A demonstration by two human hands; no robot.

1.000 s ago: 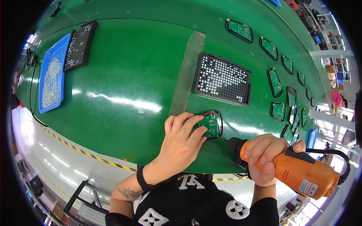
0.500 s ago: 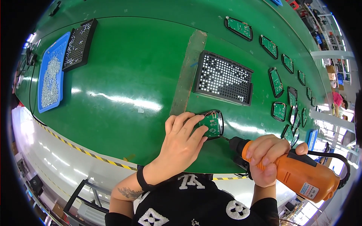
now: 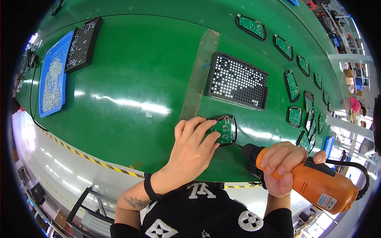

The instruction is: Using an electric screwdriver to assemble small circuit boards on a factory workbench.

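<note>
Left hand (image 3: pixel 192 144): fingers bent over the left end of a black-cased circuit board unit (image 3: pixel 225 133), gripping it down on the green tabletop (image 3: pixel 135 63), close to the near edge and right of the middle. Green board faces up, reddish wires at its far end. Right hand (image 3: pixel 282 164): fingers closed round an orange electric screwdriver (image 3: pixel 317 184), thumb along the body; bit points left at the unit's near right corner, can't tell from here if it touches. Black cord (image 3: pixel 351 163) loops off the tool's back end. Black wristband (image 3: pixel 149 187) on the left wrist. Just beyond the unit, a black perforated tray (image 3: pixel 236 102), most holes filled with shiny round pieces, bare ones toward its near right corner. Worn strip (image 3: pixel 198 79) runs across the tabletop left of that tray. Further right, more cased boards (image 3: pixel 295 116) spread toward the tabletop's right edge, some piled together, others lying singly up to the far right. Well apart, by the left edge: blue tray (image 3: pixel 66 43) with heaped small silvery parts (image 3: pixel 52 87), second perforated tray (image 3: pixel 93 44) against its right side.
</note>
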